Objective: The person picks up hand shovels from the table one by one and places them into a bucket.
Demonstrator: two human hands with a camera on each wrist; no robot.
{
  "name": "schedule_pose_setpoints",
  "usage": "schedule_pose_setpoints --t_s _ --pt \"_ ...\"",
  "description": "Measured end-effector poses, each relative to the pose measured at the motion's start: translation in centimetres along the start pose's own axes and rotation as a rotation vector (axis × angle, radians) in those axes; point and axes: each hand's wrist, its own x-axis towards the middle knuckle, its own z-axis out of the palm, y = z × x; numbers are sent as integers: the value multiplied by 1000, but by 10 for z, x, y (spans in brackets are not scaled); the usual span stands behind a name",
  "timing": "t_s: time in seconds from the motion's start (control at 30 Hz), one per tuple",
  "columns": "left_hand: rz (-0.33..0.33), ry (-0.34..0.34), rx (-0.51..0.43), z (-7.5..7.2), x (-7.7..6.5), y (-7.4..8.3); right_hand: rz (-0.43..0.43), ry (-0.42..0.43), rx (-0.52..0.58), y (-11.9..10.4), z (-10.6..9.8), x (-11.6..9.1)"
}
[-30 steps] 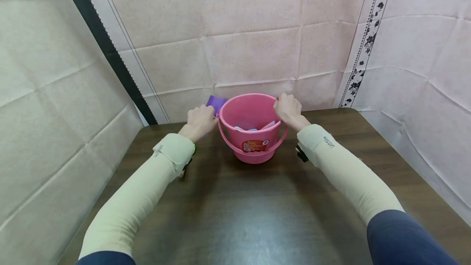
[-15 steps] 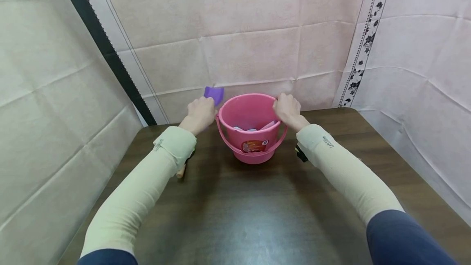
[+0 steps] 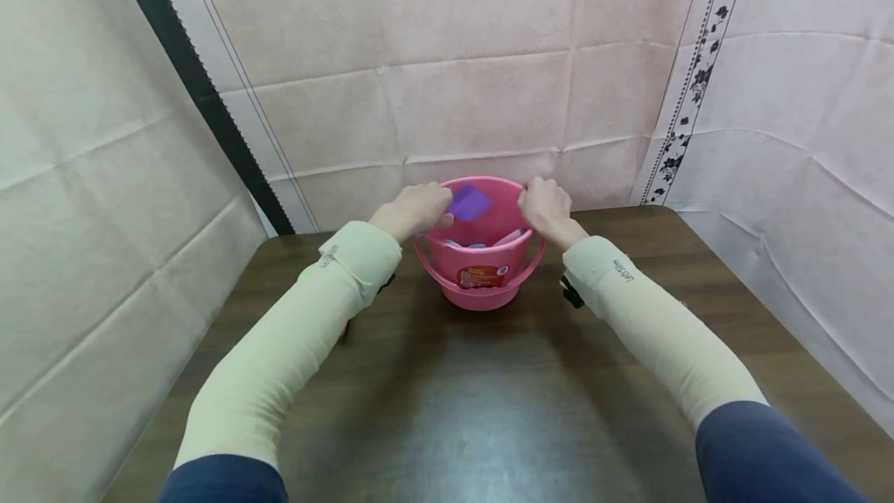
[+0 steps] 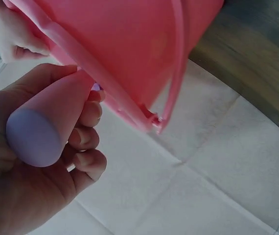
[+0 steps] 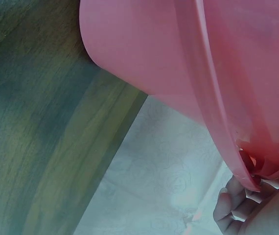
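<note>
My left hand (image 3: 415, 212) grips what looks like a small toy shovel (image 3: 469, 202). Its flat purple blade sits over the mouth of the pink bucket (image 3: 443, 258). In the left wrist view the shovel's pink handle (image 4: 63, 110), with a lavender end, lies across my palm, and the thumb and fingers curl round it beside the rim. On the far right side of the bucket, my right hand (image 3: 546, 204) holds the rim; its fingertips (image 5: 222, 205) show below the handle joint in the right wrist view. Several pale pink and bluish pieces (image 3: 510, 237) lie inside the bucket, mostly hidden.
The bucket stands upright near the back of a dark wooden table (image 3: 447, 402), its handle (image 3: 436, 274) hanging in front. Partly hidden behind my left forearm is a slim brown-ended object (image 3: 345, 330). Cloth sheets (image 3: 475, 115) hang behind and at both sides.
My left hand has lifted the toy shovel from the bucket's left side and carried it rightward over the bucket's mouth. The right hand stays on the rim.
</note>
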Motion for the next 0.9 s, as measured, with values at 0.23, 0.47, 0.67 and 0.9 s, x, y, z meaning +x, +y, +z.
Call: schedule_pose_setpoints --t_s 0.23,0.47,0.67,0.9 --pt "19 -46 -3 2 12 9 -12 13 -7 -1 1 1" --pt "40 -110 34 11 26 14 -2 9 -22 -1 2 2" --pt "28 -124 14 16 32 18 -5 10 -15 -1 1 2" --pt "-9 -161 -44 20 37 25 -2 1 -21 0 1 3"
